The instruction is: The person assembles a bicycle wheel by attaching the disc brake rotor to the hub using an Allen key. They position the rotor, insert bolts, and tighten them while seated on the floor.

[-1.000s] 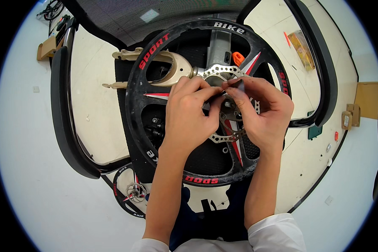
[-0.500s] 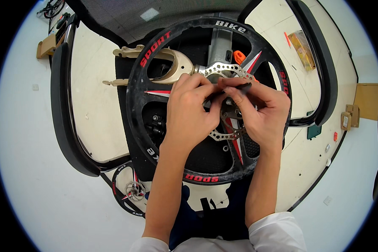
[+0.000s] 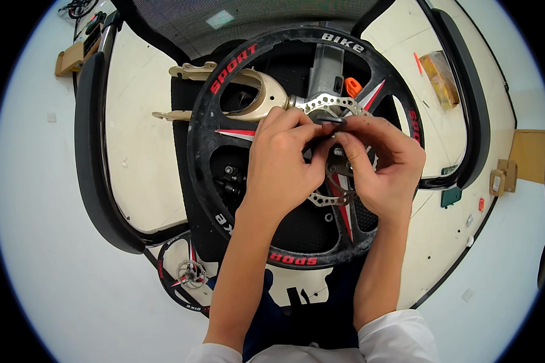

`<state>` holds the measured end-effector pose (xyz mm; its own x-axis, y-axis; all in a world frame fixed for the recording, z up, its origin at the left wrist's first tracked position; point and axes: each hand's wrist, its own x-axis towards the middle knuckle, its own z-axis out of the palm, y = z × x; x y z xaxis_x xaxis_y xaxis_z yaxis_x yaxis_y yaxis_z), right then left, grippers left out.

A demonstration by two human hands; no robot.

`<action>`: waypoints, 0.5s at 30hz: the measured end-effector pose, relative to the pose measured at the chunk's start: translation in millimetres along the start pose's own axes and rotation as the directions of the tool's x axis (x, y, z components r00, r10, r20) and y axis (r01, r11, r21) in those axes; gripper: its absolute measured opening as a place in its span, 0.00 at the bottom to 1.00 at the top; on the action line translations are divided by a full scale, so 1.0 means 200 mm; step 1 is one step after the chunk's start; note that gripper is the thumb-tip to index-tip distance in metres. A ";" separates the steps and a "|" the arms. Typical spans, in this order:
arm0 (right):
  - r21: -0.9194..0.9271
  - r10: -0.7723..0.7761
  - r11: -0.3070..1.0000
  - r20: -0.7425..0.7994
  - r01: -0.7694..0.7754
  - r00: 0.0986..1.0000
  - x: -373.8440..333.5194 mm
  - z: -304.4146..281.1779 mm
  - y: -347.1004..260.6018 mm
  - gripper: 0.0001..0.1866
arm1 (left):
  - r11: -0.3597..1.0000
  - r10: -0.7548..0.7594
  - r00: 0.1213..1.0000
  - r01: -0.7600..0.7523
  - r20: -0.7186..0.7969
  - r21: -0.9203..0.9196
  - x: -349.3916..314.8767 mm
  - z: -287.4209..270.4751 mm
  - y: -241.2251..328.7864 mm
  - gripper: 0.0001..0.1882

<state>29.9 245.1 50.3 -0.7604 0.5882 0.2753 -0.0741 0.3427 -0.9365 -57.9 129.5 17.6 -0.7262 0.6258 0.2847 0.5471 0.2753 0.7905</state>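
A black wheel (image 3: 197,139) with red and white spoke marks lies flat on a chair seat, with a perforated metal brake disc (image 3: 325,103) at its centre. Right over the hub, the fingertips of my left hand (image 3: 281,166) and my right hand (image 3: 384,163) meet. Both pinch a small dark part with a rounded, ring-like end (image 3: 332,121); the fingers hide most of it. A cream-coloured fork (image 3: 271,100) lies beneath the wheel at its left, and a grey tube (image 3: 326,66) beneath its far side.
Dark hardware (image 3: 230,181) shows through a wheel opening. An orange piece (image 3: 352,86) sits by the grey tube. Armrests (image 3: 92,151) flank the seat. Another small wheel (image 3: 163,275) is on the floor at lower left; a yellow package (image 3: 439,78) lies on the right.
The small dark part has turned between my fingers, and its ring-like end now shows. My hands have shifted slightly right and remain pinched together; the whole view has shifted a little.
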 end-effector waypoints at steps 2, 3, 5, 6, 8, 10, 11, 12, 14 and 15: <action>-0.037 -0.049 0.998 -0.034 0.048 0.998 0.00 0.01 0.01 0.09 | 1.000 0.007 1.000 -0.007 -0.011 -0.007 0.00 0.00 0.00 0.09; -0.065 -0.078 0.995 -0.039 0.076 0.996 0.00 0.01 0.03 0.09 | 1.000 0.018 1.000 -0.018 -0.016 0.000 0.00 0.00 0.00 0.10; -0.075 -0.094 0.993 -0.047 0.090 0.994 0.00 0.00 0.03 0.09 | 1.000 0.025 0.999 -0.026 -0.034 -0.010 0.01 0.00 0.00 0.10; -0.058 -0.079 0.995 -0.054 0.076 0.995 0.01 0.00 0.02 0.10 | 0.999 0.022 0.999 -0.023 -0.045 -0.028 0.01 0.01 0.01 0.10; -0.061 -0.050 0.997 -0.059 0.047 0.997 0.01 0.01 0.02 0.10 | 0.998 0.011 0.998 -0.015 -0.063 -0.061 0.00 0.01 0.00 0.09; -0.111 -0.026 0.994 -0.063 0.019 0.998 0.01 0.00 0.04 0.11 | 0.995 0.001 0.997 -0.009 -0.075 -0.097 -0.01 0.02 -0.02 0.09; -0.129 -0.077 0.989 -0.039 0.071 0.996 0.01 0.00 0.06 0.11 | 0.996 0.020 0.997 -0.027 -0.081 -0.088 -0.01 0.02 -0.02 0.08; -0.145 -0.128 0.981 -0.014 0.125 0.992 0.01 -0.01 0.07 0.12 | 0.996 0.038 0.995 -0.045 -0.087 -0.078 0.00 0.02 -0.02 0.08; -0.037 -0.142 0.989 0.013 0.143 0.990 0.01 -0.01 0.08 0.13 | 0.996 0.052 0.995 -0.058 -0.084 -0.069 0.00 0.02 -0.01 0.07; 0.092 -0.120 0.989 -0.004 0.120 0.993 0.01 0.00 0.07 0.10 | 0.996 0.063 0.995 -0.068 -0.078 -0.058 0.00 0.02 -0.01 0.06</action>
<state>27.3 251.6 38.4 -0.7434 0.5456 0.3869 -0.2237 0.3424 -0.9125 -56.4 131.5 13.8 -0.7203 0.5832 0.3756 0.5702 0.1895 0.7993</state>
